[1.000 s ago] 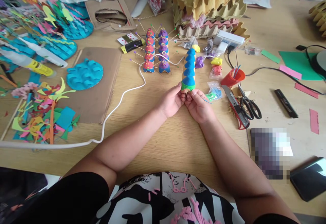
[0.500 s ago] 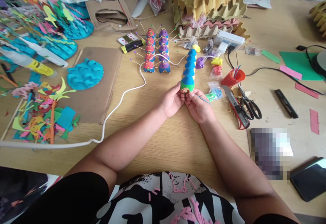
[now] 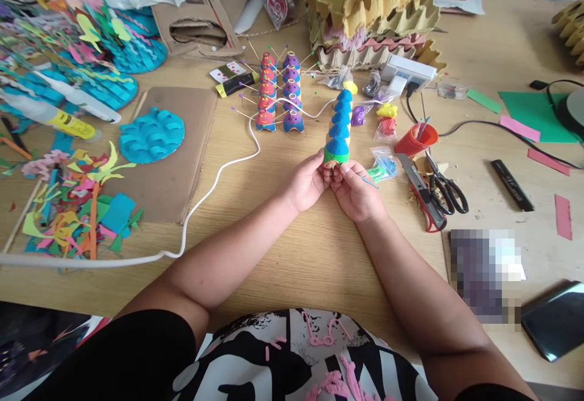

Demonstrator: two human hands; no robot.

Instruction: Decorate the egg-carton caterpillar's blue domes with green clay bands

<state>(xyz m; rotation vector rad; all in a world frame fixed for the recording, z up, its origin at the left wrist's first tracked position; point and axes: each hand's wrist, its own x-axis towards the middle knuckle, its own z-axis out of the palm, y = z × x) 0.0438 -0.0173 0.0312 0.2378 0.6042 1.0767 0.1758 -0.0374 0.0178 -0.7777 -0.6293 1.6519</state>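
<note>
Both hands hold an egg-carton strip by its near end. Blue clay covers its row of bumps, and a band of green clay lies on the closest one. My left hand is closed around the left side, thumb on the green part. From the right, my right hand grips the same end, and a thin blue stick sticks out beside its fingers. The fingertips beneath the strip are partly hidden. Beyond my hands stand two decorated egg-carton strips, one red and blue, the other purple and blue, with pins sticking out.
On the right are an orange cup, a box cutter, scissors and a black marker box. A white cable crosses the left side near cardboard and paper scraps. Egg trays are stacked behind.
The hands and the strip stay almost in place. The blue stick at my right hand has shifted slightly, and the whole view has moved a little.
</note>
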